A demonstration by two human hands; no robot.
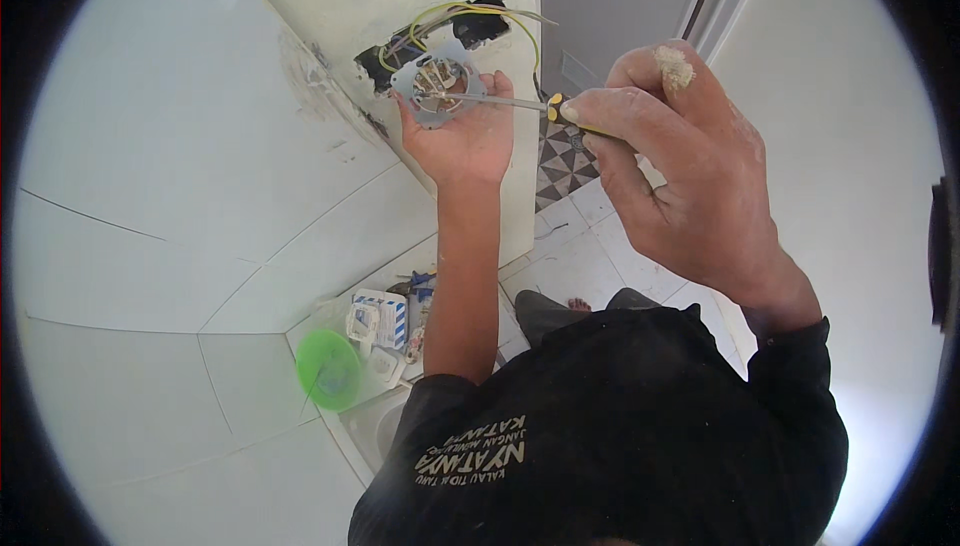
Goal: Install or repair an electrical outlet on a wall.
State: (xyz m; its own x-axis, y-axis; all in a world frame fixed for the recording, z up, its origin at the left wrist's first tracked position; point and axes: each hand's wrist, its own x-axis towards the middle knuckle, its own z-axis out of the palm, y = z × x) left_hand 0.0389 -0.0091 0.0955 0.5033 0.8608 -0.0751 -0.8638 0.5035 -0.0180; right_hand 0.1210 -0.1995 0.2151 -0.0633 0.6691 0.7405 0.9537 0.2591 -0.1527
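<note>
so, way over on the left, well below the left grip (468,151), there's a green bowl (312,358), and just beside it, toward the forearm, a packet with blue stripes (399,318) and a white frame (364,323). something blue (422,284) sits next to those, too small to make out.

and up to the action! a round socket insert (432,76) on a grey metal plate sits right in the left grip, clasped from below, thumb at the near-left edge, other fingers round the right side. just above that grip, dark openings (482,22) gape in the wall, and yellow-green wire (440,10) loops over the insert, with paler strands alongside.

across from the right comes the screwdriver (515,102), its shaft passing before the left grip's fingers, tip at the insert's middle; whether it's seated in a screw, can't tell. and out on the right, the right grip (690,151) pinches its black-and-yellow handle between thumb and fingers, a pale crust (674,67) on one knuckle. beyond and below, patterned floor tiles (563,158).
</note>
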